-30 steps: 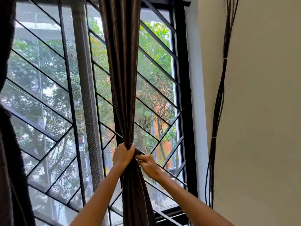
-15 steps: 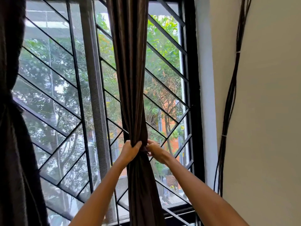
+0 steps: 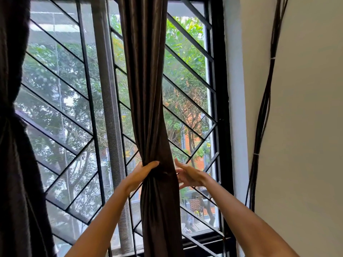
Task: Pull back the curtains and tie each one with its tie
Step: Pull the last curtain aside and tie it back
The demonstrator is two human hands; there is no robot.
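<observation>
A dark brown curtain [image 3: 146, 86] hangs bunched in front of the window, pinched in at waist height by a band of the same cloth, its tie [image 3: 163, 173]. My left hand [image 3: 142, 173] is wrapped around the gathered cloth at that band from the left. To the right of the curtain, my right hand [image 3: 187, 176] has its fingers spread and reaches toward the tie, barely touching the cloth. A second dark curtain [image 3: 16, 145] hangs at the left edge, cinched at its middle.
Behind the curtains is a window with a black diagonal grille [image 3: 61, 115] and a black frame [image 3: 220, 108]. A bundle of black cables [image 3: 263, 108] runs down the cream wall on the right. Trees and a brick building show outside.
My right hand has let go of the tie and opened, drawing slightly to the right. My left hand keeps its grip on the curtain. The view has tilted a little.
</observation>
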